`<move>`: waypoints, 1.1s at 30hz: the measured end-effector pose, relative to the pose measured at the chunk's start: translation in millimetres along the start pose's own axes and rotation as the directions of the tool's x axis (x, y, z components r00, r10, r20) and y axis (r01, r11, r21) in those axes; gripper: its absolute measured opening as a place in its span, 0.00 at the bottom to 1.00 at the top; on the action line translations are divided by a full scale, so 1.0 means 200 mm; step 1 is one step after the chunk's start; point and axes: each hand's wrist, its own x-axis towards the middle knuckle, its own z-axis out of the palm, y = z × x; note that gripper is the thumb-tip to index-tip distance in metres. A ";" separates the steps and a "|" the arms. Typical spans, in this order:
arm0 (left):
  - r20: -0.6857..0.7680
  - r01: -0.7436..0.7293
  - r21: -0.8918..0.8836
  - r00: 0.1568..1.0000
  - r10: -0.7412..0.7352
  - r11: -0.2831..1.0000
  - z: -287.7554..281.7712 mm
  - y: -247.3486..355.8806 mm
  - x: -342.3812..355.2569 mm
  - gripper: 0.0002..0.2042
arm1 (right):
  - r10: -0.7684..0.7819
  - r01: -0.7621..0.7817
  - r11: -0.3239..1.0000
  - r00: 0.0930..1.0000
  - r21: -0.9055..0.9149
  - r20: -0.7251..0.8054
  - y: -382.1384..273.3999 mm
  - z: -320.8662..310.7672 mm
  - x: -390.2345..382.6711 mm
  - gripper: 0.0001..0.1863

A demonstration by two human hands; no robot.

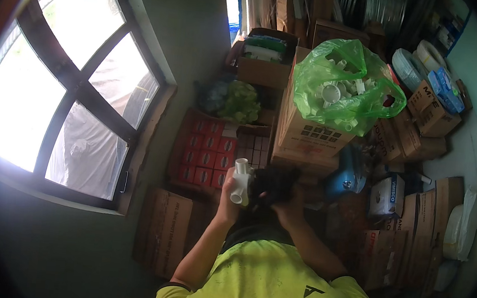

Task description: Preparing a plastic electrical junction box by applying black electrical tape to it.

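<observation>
In front of my body, my left hand (226, 194) is closed around a white plastic pipe tee (240, 182). One round mouth of the tee points up and another faces me. Just to its right is a crumpled black bundle (274, 185), perhaps a bag or cloth; its kind is too dark to make out. My right hand (289, 203) grips the right side of that bundle, its fingers mostly hidden in the dark. Beyond both hands, a green plastic bag (313, 70) full of white pipe fittings (332, 93) rests on stacked cartons (313, 138).
Red-and-white small boxes (206, 159) fill an open carton ahead to the left. A brown carton (168, 231) stands under the window (79, 84). On the right are a blue rounded object (347, 172), more cartons (385, 250) and coiled white hose (407, 68).
</observation>
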 end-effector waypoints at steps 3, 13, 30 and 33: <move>-0.015 0.052 0.030 0.999 -0.051 0.998 0.01 0.07 -0.02 0.27 | 0.196 -0.169 0.882 0.981 0.440 -0.017 0.02 -0.12 0.04 0.19; 0.031 -0.006 0.088 1.000 0.003 0.996 0.04 0.03 -0.03 0.31 | 0.200 -0.233 0.917 0.971 0.323 0.133 0.03 -0.07 0.06 0.22; 0.042 -0.054 0.075 0.998 0.051 0.996 0.02 0.08 -0.05 0.33 | 0.414 -0.374 0.621 0.903 0.689 0.117 0.24 -0.16 -0.01 0.25; -0.024 -0.079 0.116 0.996 0.082 0.990 -0.01 0.06 -0.05 0.35 | 0.301 -0.487 0.429 0.871 0.761 0.388 0.18 -0.18 0.00 0.28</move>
